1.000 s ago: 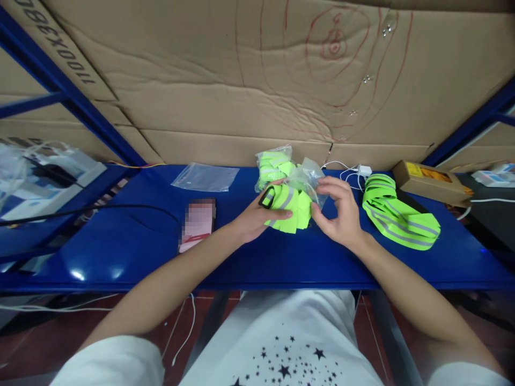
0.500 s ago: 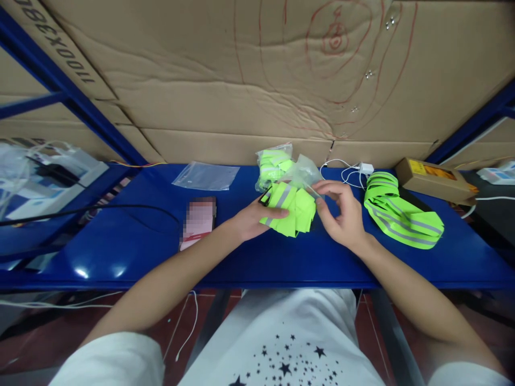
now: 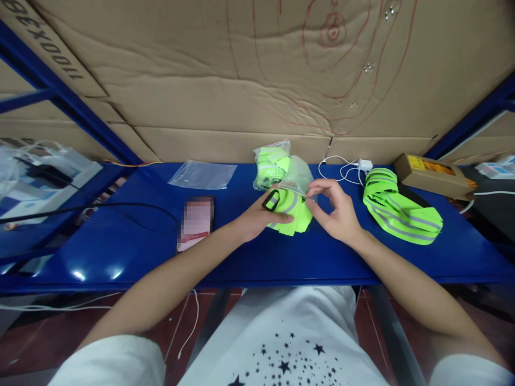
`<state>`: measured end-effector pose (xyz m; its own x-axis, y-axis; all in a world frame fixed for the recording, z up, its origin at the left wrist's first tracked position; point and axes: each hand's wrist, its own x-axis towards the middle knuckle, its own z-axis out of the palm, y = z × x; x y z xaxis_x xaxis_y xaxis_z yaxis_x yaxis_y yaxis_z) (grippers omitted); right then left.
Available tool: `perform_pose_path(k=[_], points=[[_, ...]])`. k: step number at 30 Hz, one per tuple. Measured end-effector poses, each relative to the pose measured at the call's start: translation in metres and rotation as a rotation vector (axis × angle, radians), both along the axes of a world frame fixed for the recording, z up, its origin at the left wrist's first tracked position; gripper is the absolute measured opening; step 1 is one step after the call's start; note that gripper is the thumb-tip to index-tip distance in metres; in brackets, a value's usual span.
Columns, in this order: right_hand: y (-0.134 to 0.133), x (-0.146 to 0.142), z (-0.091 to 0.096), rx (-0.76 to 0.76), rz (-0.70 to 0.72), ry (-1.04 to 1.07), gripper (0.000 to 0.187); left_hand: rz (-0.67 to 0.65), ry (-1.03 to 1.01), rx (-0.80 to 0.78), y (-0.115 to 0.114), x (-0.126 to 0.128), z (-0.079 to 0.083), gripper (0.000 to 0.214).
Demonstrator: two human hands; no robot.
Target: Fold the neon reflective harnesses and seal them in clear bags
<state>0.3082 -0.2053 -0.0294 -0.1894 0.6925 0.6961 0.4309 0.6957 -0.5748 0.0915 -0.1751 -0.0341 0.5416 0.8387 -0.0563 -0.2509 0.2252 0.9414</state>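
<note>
Folded neon-yellow reflective strap [image 3: 286,208] with grey stripes and a black buckle-like end is gripped by my left hand [image 3: 261,219], its thumb lying across the front. My right hand [image 3: 333,210] pinches the edge of a clear plastic bag [image 3: 300,174] between thumb and fingertips. The bag's mouth lies against the strap's upper side; how far the strap is inside cannot be made out. Right behind, a packed bag of reflective strap [image 3: 272,163] rests on the blue table. Another loosely folded reflective strap [image 3: 402,212] lies to the right of my right hand.
A flat clear zip bag [image 3: 203,175] and a phone [image 3: 196,222] lie on the blue table [image 3: 257,262] at left. Behind the right strap stand a white charger with cable [image 3: 365,165] and a cardboard box [image 3: 434,174]. A cardboard wall [image 3: 193,96] closes the back.
The bag's mouth has come down over the top of the strap bundle, and the bundle has turned so its black end shows. My right hand has shifted slightly left with the bag edge.
</note>
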Motion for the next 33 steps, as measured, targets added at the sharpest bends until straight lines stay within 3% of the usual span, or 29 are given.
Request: perform_pose_path(k=[3,8,14,17,21,24,28,33], points=[[-0.005,-0.004,0.004,0.07,-0.058,-0.155,0.028,0.04,0.055,0.122,-0.002,0.003,-0.005,0.087],[-0.01,-0.007,0.003,0.268,-0.135,-0.272,0.023,0.065,0.196,0.398,-0.004,0.002,-0.002,0.088],[-0.013,-0.007,-0.007,0.444,-0.14,-0.375,0.037,0.071,0.249,0.419,-0.013,0.003,0.005,0.068],[-0.015,-0.012,-0.006,0.423,-0.158,-0.368,0.03,0.086,0.337,0.452,-0.017,0.005,0.001,0.061],[-0.014,-0.017,0.0,0.331,-0.196,-0.388,0.015,0.057,0.384,0.486,-0.018,0.008,-0.007,0.069],[-0.013,-0.017,0.003,0.397,-0.202,-0.454,0.011,0.028,0.432,0.486,-0.019,0.009,-0.009,0.076],[-0.014,-0.019,0.004,0.48,-0.154,-0.46,0.011,-0.044,0.363,0.49,-0.02,0.012,-0.013,0.073],[-0.015,-0.02,0.001,0.397,-0.026,-0.4,0.02,-0.05,0.261,0.508,-0.017,0.016,-0.017,0.058]])
